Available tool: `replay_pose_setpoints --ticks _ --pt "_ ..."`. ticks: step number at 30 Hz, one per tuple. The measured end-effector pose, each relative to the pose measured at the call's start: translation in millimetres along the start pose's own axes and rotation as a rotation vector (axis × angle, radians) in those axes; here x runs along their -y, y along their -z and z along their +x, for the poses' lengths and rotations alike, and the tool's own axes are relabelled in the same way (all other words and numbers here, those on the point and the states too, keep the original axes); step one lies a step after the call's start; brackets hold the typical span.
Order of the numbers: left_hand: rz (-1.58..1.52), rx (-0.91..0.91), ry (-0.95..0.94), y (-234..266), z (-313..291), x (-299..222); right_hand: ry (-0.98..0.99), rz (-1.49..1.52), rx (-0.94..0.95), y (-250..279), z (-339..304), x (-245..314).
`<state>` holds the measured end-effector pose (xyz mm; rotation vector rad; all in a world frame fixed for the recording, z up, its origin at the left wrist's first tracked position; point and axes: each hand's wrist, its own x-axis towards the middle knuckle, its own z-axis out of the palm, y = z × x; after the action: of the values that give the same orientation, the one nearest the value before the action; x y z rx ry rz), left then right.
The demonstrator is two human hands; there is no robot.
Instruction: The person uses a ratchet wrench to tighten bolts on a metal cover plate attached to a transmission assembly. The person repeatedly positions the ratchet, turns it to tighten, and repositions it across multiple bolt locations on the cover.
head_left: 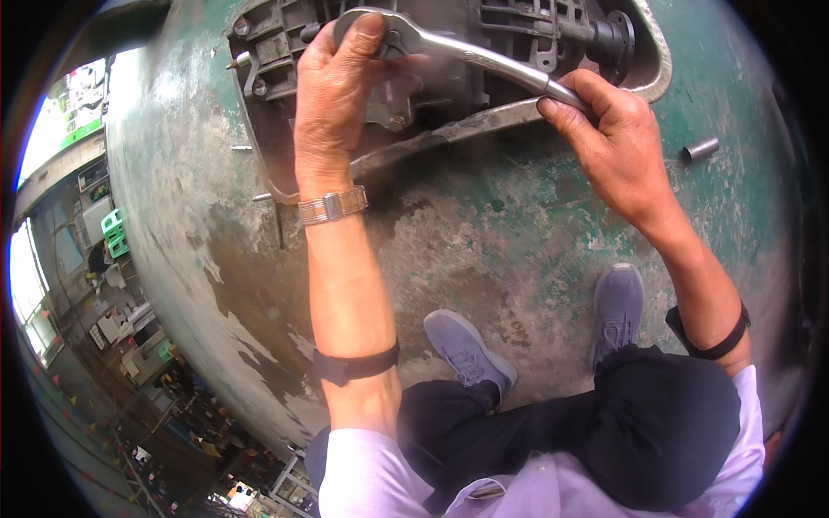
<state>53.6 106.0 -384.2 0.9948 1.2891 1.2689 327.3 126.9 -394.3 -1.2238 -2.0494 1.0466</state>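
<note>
Silver ratchet wrench [484,58] between hands [332,104] [620,142]: left gripping head [408,33], right gripping handle [560,89].

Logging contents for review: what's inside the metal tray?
A ribbed metal housing with a round flange. The left hand and ratchet wrench cover part; what's beneath it is hidden.

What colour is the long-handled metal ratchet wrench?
The long-handled metal ratchet wrench is shiny silver; best seen in the head view.
</note>
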Motion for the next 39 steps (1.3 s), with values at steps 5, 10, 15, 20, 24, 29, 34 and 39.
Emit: replay_pose_setpoints --ticks 5,10,15,20,24,29,34,39 --pt "-0.127 -0.093 0.035 -4 -7 4 -0.051 -0.029 0.054 6 6 0" --pt "0.149 -0.595 -0.237 65 -11 -17 -0.012 -0.047 0.023 6 -1 9" --pt "0.869 -0.849 -0.123 141 10 -23 -0.003 -0.082 0.029 6 -2 14" --pt "1.161 -0.719 0.119 164 25 16 -0.011 -0.082 0.068 7 0 19" --pt "1.107 -0.776 0.141 171 29 34 -0.009 -0.125 0.214 15 7 20" --pt "1.113 -0.906 0.051 165 30 41 0.026 -0.175 0.278 15 13 14" --pt "1.266 -0.929 0.039 181 32 44 -0.069 -0.016 0.165 4 5 8" --pt "1.317 -0.899 -0.05 188 18 64 -0.137 0.115 0.223 -3 -1 1"
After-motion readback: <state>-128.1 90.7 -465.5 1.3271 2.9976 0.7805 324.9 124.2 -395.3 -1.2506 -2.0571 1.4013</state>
